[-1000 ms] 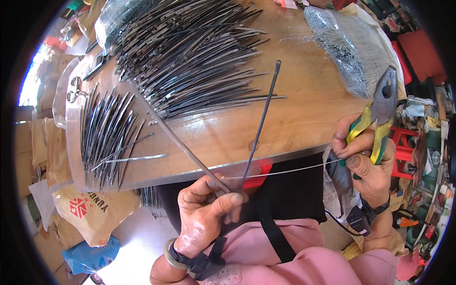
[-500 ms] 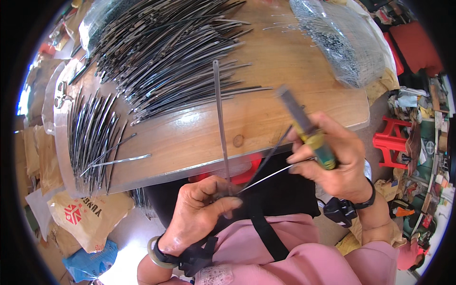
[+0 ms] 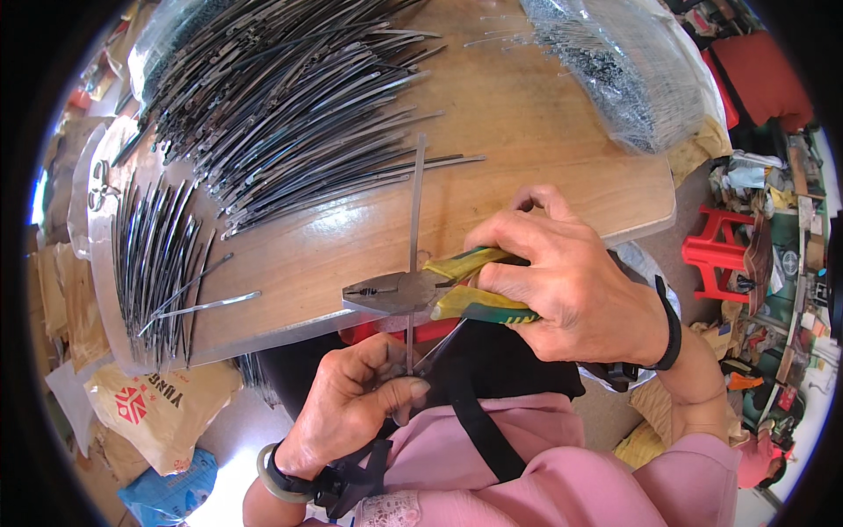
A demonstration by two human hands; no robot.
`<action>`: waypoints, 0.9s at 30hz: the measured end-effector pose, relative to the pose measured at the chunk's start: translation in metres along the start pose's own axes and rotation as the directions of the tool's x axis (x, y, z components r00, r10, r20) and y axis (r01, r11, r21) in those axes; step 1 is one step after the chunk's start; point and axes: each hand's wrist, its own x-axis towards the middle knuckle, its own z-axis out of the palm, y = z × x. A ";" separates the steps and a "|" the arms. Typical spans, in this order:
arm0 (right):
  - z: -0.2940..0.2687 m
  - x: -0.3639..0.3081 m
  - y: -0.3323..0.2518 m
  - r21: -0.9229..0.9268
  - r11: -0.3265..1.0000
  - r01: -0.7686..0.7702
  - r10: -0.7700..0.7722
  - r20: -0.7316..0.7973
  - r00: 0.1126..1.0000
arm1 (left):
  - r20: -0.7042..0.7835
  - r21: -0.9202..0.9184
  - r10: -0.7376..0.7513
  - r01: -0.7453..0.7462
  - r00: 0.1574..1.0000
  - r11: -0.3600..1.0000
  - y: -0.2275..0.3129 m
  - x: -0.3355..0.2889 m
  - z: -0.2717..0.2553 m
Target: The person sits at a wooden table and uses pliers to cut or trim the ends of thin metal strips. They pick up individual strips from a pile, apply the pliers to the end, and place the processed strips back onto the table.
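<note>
Head view, the only one. Left hand (image 3: 356,400) sits low, just off the counter's near edge, thumb and fingertips pinched on the bottom end of a thin metal strip (image 3: 415,206). The strip stands upright in the picture, its top end reaching over the counter (image 3: 544,132); held that way, its lower part is free for the tool. A thin wire (image 3: 443,342) also seems to run slanting up from the same pinch, too fine to be sure.

Right hand (image 3: 562,281) is wrapped tight around the yellow-green handles of a pair of pliers (image 3: 399,292). The pliers lie crosswise, nose pointing to the person's left, crossing the strip just above the left fingers. Jaws look nearly closed; whether they bite the strip or only pass in front of it, cannot tell.

On the counter, a big pile of similar dark strips (image 3: 281,105) fans out at upper left, within reach as stock. A smaller batch (image 3: 154,255) lies apart at the left edge, likely kept separate. A clear plastic bag of fine wire pieces (image 3: 615,61) sits upper right. Below the counter at left, a printed paper sack (image 3: 158,408); a red plastic stool (image 3: 716,250) at right.
</note>
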 end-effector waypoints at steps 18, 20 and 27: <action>0.003 0.005 -0.019 0.190 0.981 0.022 0.003 -0.127 0.992 | 0.183 -0.097 -0.046 0.064 0.982 0.993 0.029 0.024 -0.001; 0.001 0.004 -0.021 0.041 0.997 0.064 -0.062 -0.055 0.997 | 0.181 -0.189 0.007 0.028 0.984 0.982 0.016 0.024 0.001; -0.018 0.000 -0.015 -0.062 0.997 -0.039 0.027 -0.174 0.984 | -0.026 -0.663 0.031 -0.041 0.999 0.748 0.000 0.015 0.018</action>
